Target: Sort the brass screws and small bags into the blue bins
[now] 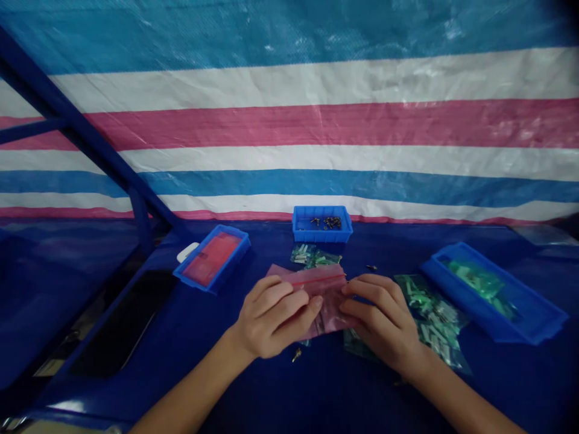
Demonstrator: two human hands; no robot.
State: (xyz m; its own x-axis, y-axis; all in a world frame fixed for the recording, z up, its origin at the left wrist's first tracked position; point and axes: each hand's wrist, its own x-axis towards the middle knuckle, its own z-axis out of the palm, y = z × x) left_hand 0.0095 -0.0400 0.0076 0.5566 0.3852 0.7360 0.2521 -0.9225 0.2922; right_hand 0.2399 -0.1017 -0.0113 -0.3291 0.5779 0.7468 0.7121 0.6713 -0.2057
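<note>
Grip, left hand (271, 316): fingers and thumb clamping together on one pink zip bag (333, 301), left part. Grip, right hand (386, 316): fingertips touching the bag's right edge; the thumb is hiding, so how far it is closing cannot be told. Bag: lying at clock centre, above the blue worktop (271, 404).

Surroundings, by clock: blue bin of dark small parts (322, 237), sitting at twelve, small clear packets (316, 256) lying nearer; blue bin of red packets (178, 274), ten; heap of clear packets (438, 322) and blue bin of green-looking packets (534, 328), three; loose brass-coloured piece (297, 354), seven.

Risks, as judged: thin film could be slipping or creasing under uneven pulling; tilting with the mouth unsealed could be spilling contents; a low-sweeping wrist could be scattering the brass-coloured piece.
</note>
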